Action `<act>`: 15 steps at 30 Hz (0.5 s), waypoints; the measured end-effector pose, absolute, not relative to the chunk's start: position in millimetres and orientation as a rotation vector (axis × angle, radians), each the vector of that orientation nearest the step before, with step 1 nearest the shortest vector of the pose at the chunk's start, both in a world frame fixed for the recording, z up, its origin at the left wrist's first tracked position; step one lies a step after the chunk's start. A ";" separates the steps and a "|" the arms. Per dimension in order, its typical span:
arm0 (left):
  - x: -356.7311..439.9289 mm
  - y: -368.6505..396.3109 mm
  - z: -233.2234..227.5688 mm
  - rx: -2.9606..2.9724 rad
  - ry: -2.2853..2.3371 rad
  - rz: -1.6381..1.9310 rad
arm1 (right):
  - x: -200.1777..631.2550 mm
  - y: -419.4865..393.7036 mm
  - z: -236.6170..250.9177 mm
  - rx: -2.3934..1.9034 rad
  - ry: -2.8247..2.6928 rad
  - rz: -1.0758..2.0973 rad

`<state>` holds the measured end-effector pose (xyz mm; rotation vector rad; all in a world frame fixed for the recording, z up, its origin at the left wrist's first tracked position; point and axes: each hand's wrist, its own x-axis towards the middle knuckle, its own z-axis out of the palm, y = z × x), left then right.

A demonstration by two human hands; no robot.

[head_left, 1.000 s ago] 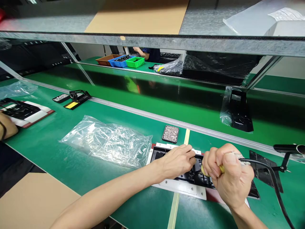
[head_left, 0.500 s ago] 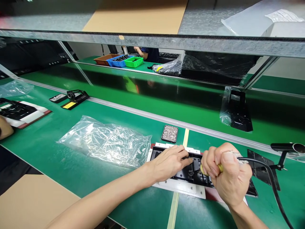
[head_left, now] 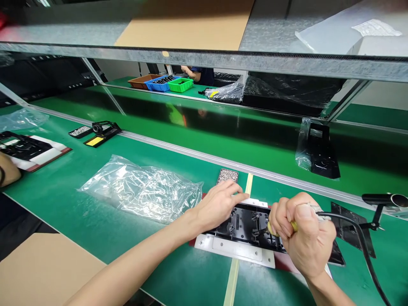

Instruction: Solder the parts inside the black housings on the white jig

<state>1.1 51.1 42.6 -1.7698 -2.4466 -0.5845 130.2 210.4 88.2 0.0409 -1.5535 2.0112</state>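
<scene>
A black plastic part [head_left: 245,225] lies in a white fixture [head_left: 236,250] on the green bench. My right hand [head_left: 302,238] grips a yellow-handled corded tool [head_left: 295,225] in a fist, its tip down on the black part. My left hand [head_left: 219,204] hovers over the fixture's left end with fingers spread, pointing toward a small black tray of tiny metal pieces [head_left: 227,175] just behind. It holds nothing that I can see.
A crumpled clear plastic bag [head_left: 140,189] lies to the left. A tool stand [head_left: 382,199] and black plate [head_left: 350,225] sit at right. A bagged black part [head_left: 315,148] rests on the conveyor. Another person's arm [head_left: 6,170] and fixture [head_left: 28,148] are far left.
My left hand lifted off the black part and moved left and back toward the small tray, uncovering the part's middle. My right hand stayed put with the tool.
</scene>
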 end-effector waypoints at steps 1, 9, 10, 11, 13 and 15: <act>-8.2 47.9 41.0 -1.692 -2.483 -0.622 | 130.2 210.2 87.5 0.049 -1.549 2.018; -77.0 36.1 20.5 -1.311 -2.795 -0.648 | 133.9 209.3 80.9 0.022 -1.579 2.038; -79.6 37.5 18.8 -1.317 -2.803 -0.637 | 134.5 209.7 80.4 0.024 -1.580 2.042; -81.1 39.5 17.3 -1.323 -2.812 -0.629 | 135.1 210.1 79.8 0.026 -1.580 2.046; -82.3 44.0 15.1 -1.334 -2.826 -0.615 | 135.6 210.9 78.7 0.027 -1.582 2.055; -82.8 48.3 13.2 -1.342 -2.832 -0.598 | 135.5 211.5 77.4 0.031 -1.584 2.056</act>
